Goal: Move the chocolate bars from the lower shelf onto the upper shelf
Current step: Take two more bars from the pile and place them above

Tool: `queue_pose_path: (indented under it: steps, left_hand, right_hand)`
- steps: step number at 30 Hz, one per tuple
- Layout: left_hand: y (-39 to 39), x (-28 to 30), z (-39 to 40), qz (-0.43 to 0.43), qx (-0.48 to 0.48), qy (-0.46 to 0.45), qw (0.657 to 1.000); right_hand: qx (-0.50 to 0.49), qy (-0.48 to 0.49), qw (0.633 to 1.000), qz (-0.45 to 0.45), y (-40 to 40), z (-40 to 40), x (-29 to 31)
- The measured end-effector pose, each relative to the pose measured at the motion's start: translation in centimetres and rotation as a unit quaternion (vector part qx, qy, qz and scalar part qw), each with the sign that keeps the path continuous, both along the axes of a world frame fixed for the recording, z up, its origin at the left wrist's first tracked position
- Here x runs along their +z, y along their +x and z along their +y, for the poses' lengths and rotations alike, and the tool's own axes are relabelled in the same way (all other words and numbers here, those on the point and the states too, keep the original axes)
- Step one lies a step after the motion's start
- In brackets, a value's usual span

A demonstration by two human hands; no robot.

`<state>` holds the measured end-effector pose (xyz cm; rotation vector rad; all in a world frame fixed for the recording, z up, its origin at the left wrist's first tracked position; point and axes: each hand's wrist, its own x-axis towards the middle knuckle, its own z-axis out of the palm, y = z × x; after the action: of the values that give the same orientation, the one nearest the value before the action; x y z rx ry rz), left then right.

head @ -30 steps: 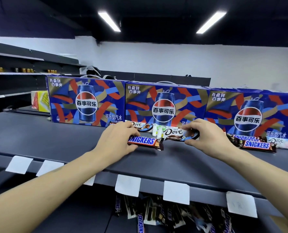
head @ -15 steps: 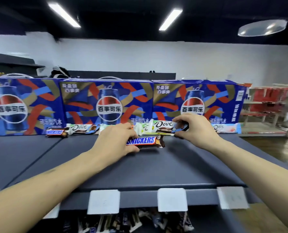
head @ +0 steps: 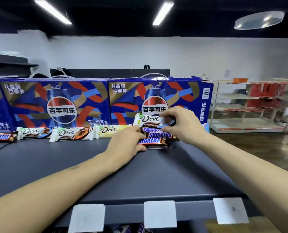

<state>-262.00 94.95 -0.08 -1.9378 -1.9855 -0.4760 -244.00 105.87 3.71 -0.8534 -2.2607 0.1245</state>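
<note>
On upper shelf (head: pixel 72 165), against Pepsi boxes (head: pixel 55 101): row of bars (head: pixel 72 134) already placed. More bars (head: pixel 128 230) left below. My left hand (head: pixel 126 140) grips Snickers (head: pixel 154 141) on shelf; right hand (head: pixel 182 125) pinches Dove (head: pixel 148 120), raised over other Snickers. Since earlier frames: both bars carried rightward, view panned right.

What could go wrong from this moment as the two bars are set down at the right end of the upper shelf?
The Dove bar held by the right hand sits above the stacked Snickers bars; released there, it might slide off the pile. The left hand holds the front Snickers bar against that stack, so withdrawing could drag it forward. The pile lies near the shelf's right end, where a nudged bar might fall.
</note>
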Motion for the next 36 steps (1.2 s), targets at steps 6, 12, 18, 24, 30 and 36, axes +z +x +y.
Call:
queue_pose_path:
  steps: [6,12,18,24,30,36]
  left_hand:
    - [2.3,-0.4,1.6,0.032,0.020,0.006,0.999]
    - [3.0,0.1,3.0,0.049,0.022,-0.011,0.998]
    - [2.7,0.1,3.0,0.067,0.015,0.005,0.998]
    - [1.1,0.2,1.2,0.084,0.006,0.039,0.996]
    - [-3.7,0.3,-3.0,0.106,0.036,0.081,0.990]
    - [-10.4,0.6,-7.9,0.093,0.073,0.063,0.991]
  right_hand:
    - [0.004,-0.005,1.000,0.005,1.4,1.5,-0.1]
    - [0.003,-0.015,1.000,0.008,2.3,2.5,-0.2]
    - [0.011,-0.024,1.000,0.011,2.1,2.5,-0.4]
    - [0.023,-0.023,0.999,0.012,0.9,1.7,-0.2]
    - [0.054,-0.014,0.998,-0.014,-2.1,-0.1,0.1]
    - [0.075,-0.004,0.996,-0.042,-8.3,-3.3,0.3]
